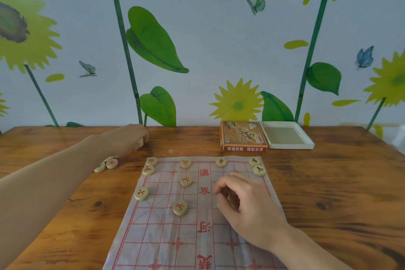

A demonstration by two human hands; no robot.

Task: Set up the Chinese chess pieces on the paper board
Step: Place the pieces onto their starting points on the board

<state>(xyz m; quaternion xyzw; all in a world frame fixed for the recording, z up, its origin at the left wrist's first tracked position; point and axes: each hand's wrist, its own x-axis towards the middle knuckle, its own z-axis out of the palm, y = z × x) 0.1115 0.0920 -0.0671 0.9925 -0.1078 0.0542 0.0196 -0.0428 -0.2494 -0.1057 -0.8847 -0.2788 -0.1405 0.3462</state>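
Observation:
The paper board (203, 232) with red grid lines lies on the wooden table (339, 182). Several round wooden pieces with red characters stand on its left half, such as one at the far left corner (151, 161) and one nearer the middle (180, 208). Three black-character pieces (259, 170) sit along the far right. My left hand (125, 140) reaches beyond the board's far left corner and grips a pale piece (140, 143). My right hand (247, 206) hovers over the board's right half with curled fingers; a pale sliver of a piece shows by the thumb.
A few loose pieces (111, 163) lie on the table left of the board. The orange chess box (243, 136) and its open white tray (285, 136) stand beyond the board near the sunflower-painted wall.

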